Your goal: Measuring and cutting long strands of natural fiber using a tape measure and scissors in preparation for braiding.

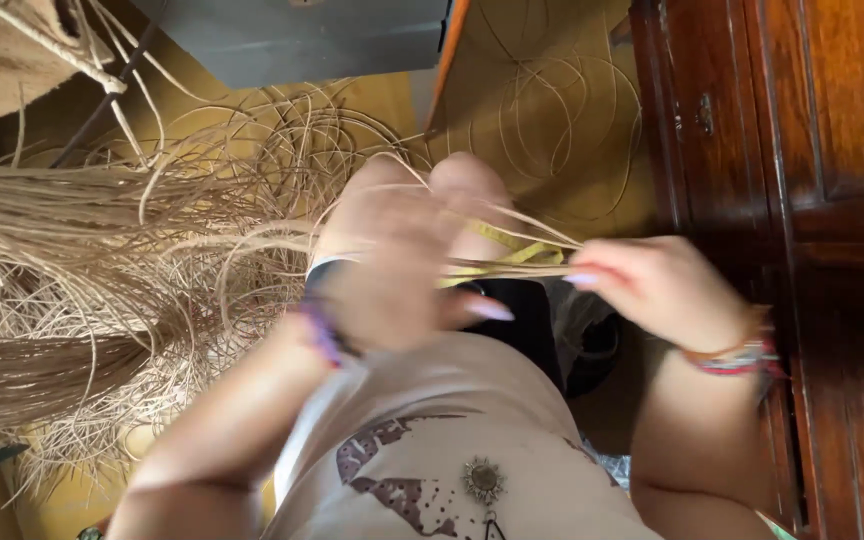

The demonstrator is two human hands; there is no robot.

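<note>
My left hand is raised in the middle of the view, blurred by motion, its fingers curled around thin pale straw strands. My right hand pinches the other end of those same yellowish strands between thumb and fingertips. The strands stretch taut between the two hands, just above my lap. A dark band sits on the left wrist and beaded bracelets on the right wrist.
A large bundle of loose dried straw fibres spreads over the left side. A dark wooden cabinet fills the right edge. Thin coiled strands lie on a yellow-brown surface behind the hands. A grey box sits at the top.
</note>
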